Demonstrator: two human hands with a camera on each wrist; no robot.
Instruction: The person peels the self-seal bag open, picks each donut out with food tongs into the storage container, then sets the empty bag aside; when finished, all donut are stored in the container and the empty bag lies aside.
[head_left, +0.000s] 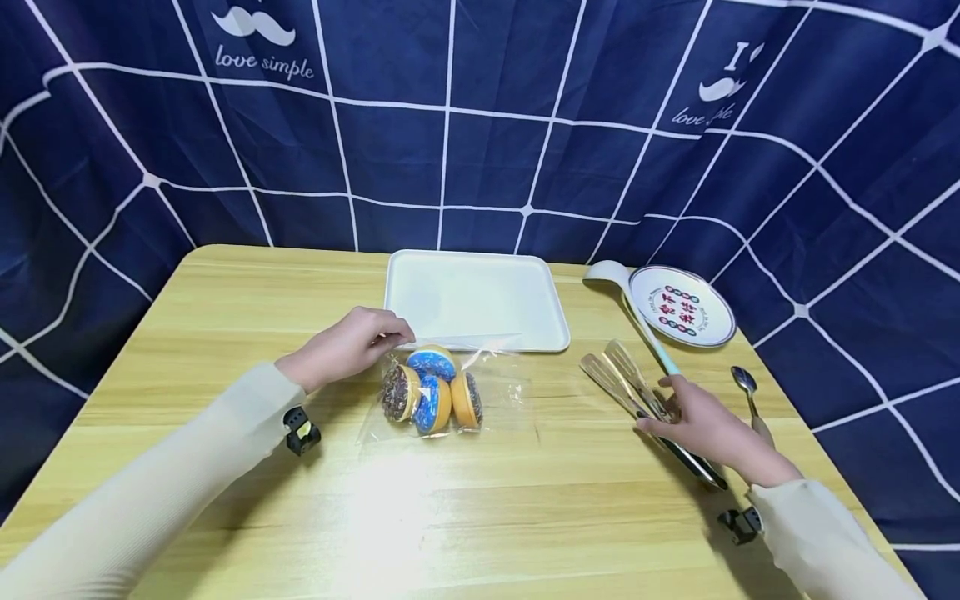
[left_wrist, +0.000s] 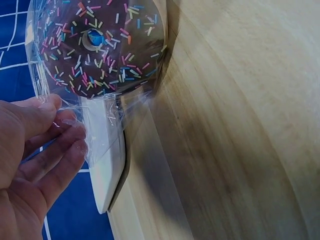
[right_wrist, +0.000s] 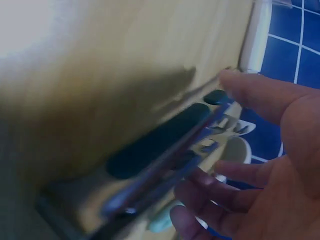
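A clear plastic bag (head_left: 504, 392) holds several toy donuts (head_left: 442, 398), some blue, some brown with sprinkles. Its upper left corner is pinched by my left hand (head_left: 348, 346); in the left wrist view the thumb and fingertips of that hand (left_wrist: 42, 150) meet the film below a sprinkled donut (left_wrist: 107, 60). On the right, my right hand (head_left: 708, 425) is over the metal tongs (head_left: 611, 379), thumb on one side and fingers on the other. The right wrist view shows this hand (right_wrist: 270, 155) spread around the blurred tongs (right_wrist: 155, 175); firm contact cannot be told.
Behind the bag lies a white tray (head_left: 476, 300). A white ladle (head_left: 609, 272) with a pale green handle rests beside a round plate (head_left: 682, 307) at the back right. A spoon (head_left: 745, 382) lies right of the tongs. A blue curtain (head_left: 487, 150) hangs behind the table.
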